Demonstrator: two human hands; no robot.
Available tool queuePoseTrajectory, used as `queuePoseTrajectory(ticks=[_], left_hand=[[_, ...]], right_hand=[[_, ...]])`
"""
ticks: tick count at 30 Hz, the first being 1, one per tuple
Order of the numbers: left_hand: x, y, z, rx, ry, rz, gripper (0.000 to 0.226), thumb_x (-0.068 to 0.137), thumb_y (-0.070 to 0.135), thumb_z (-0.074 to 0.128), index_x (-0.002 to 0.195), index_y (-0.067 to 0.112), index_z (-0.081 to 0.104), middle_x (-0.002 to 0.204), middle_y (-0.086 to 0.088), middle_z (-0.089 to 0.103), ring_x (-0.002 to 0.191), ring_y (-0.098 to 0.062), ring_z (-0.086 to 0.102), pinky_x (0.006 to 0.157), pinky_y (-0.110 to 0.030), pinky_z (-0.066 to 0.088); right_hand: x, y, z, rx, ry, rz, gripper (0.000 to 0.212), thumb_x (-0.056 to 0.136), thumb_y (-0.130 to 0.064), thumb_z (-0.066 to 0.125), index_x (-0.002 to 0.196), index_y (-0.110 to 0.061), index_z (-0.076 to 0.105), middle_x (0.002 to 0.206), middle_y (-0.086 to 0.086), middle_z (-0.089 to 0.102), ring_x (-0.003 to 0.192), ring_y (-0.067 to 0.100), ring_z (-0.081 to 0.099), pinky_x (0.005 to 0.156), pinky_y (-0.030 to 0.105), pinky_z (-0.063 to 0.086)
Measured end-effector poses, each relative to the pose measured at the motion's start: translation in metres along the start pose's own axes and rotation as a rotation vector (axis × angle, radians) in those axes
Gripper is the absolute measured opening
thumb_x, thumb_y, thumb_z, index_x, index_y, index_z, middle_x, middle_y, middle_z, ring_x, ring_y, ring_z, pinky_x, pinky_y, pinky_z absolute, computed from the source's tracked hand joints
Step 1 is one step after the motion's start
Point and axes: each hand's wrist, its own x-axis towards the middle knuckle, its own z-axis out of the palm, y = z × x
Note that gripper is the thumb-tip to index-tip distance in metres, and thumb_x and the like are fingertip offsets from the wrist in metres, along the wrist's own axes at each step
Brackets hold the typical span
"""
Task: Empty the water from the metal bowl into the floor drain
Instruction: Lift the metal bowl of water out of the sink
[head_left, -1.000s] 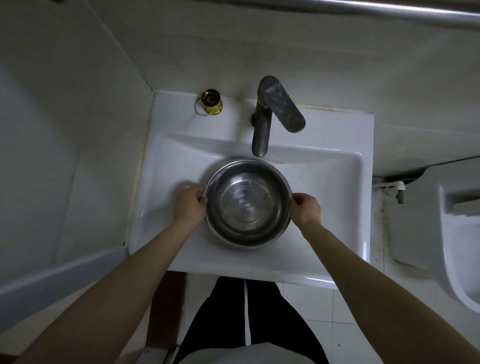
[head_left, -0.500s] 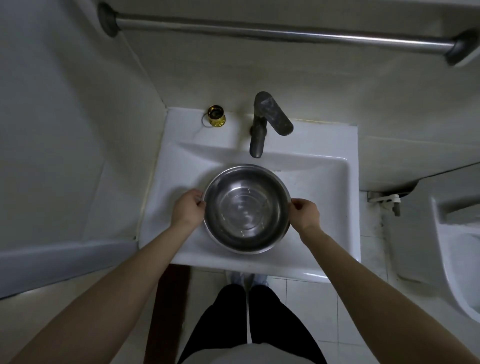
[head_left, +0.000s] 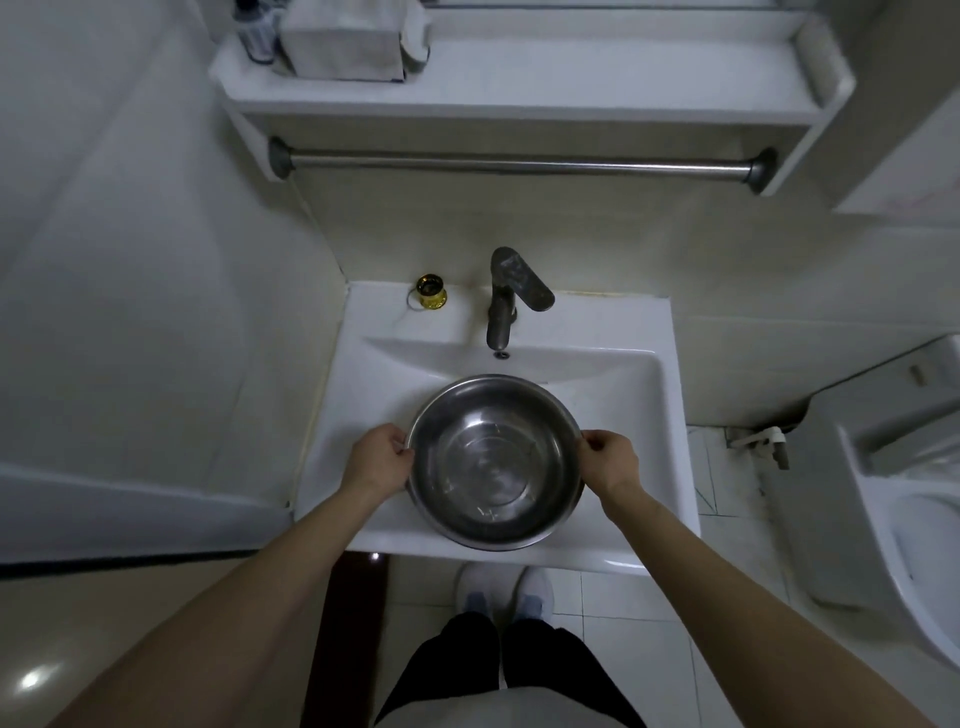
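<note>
Metal bowl (head_left: 493, 462), where is it sitting? the first is asking.

It is hanging over the front half of the white sink (head_left: 675, 415), the second is answering, with its near rim overlapping the sink's front edge. I cannot tell whether it is resting on the basin or being carried.

And the hands?

The left hand (head_left: 379, 457) is gripping the bowl's left rim, fingers curled round it. The right hand (head_left: 610, 460) is pinching the right rim the same way.

What else is showing?

A grey faucet (head_left: 506, 296) is standing at the sink's back edge, with a small gold fitting (head_left: 431, 293) just beside it near the back left corner. A towel bar (head_left: 519, 166) is running along the wall above, under a shelf (head_left: 571, 78). A toilet (head_left: 909, 493) is standing off to the right, and white shoes (head_left: 501, 587) are showing on the tiled floor (head_left: 623, 623) below the sink's front edge.
</note>
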Motion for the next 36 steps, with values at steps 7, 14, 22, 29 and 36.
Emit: queuePoseTrajectory(ticks=[7,14,22,29,36], left_hand=[[-0.021,0.012,-0.010,-0.074,0.006,0.008,0.010,0.082,0.005,0.064,0.082,0.015,0.062,0.080,-0.010,0.068,0.067,-0.026,0.069,0.055,-0.040,0.063],[-0.034,0.030,-0.023,-0.163,0.027,0.032,0.008,0.079,0.007,0.065,0.083,0.013,0.064,0.077,-0.011,0.069,0.062,-0.024,0.069,0.048,-0.030,0.059],[-0.049,0.063,-0.040,-0.226,0.039,0.088,0.012,0.079,0.003,0.061,0.090,0.008,0.064,0.079,-0.014,0.069,0.064,-0.025,0.068,0.043,-0.024,0.053],[-0.055,0.087,-0.055,-0.171,0.087,0.205,0.012,0.077,0.007,0.062,0.086,0.015,0.062,0.078,-0.012,0.069,0.069,-0.027,0.070,0.057,-0.036,0.062],[-0.063,0.117,-0.071,-0.148,0.106,0.277,0.011,0.076,0.009,0.062,0.085,0.015,0.063,0.074,-0.010,0.069,0.065,-0.026,0.069,0.056,-0.036,0.061]], right_hand=[[-0.015,-0.006,-0.011,0.018,0.022,-0.048,0.032,0.097,-0.032,0.060,0.071,-0.020,0.074,0.068,0.002,0.073,0.070,0.020,0.068,0.063,0.027,0.050],[-0.028,-0.016,-0.026,0.048,0.053,-0.087,0.031,0.097,-0.027,0.058,0.073,-0.013,0.073,0.075,0.015,0.073,0.079,0.034,0.070,0.079,0.046,0.060],[-0.047,-0.036,-0.047,0.119,0.128,-0.137,0.036,0.096,-0.024,0.058,0.069,-0.003,0.068,0.065,0.011,0.060,0.067,0.024,0.054,0.070,0.039,0.052],[-0.059,-0.054,-0.065,0.141,0.189,-0.180,0.035,0.097,-0.023,0.058,0.081,0.005,0.070,0.071,0.018,0.066,0.071,0.027,0.060,0.076,0.046,0.058],[-0.072,-0.068,-0.084,0.164,0.240,-0.218,0.033,0.095,-0.016,0.053,0.088,0.011,0.071,0.075,0.029,0.064,0.066,0.024,0.052,0.064,0.034,0.048]])
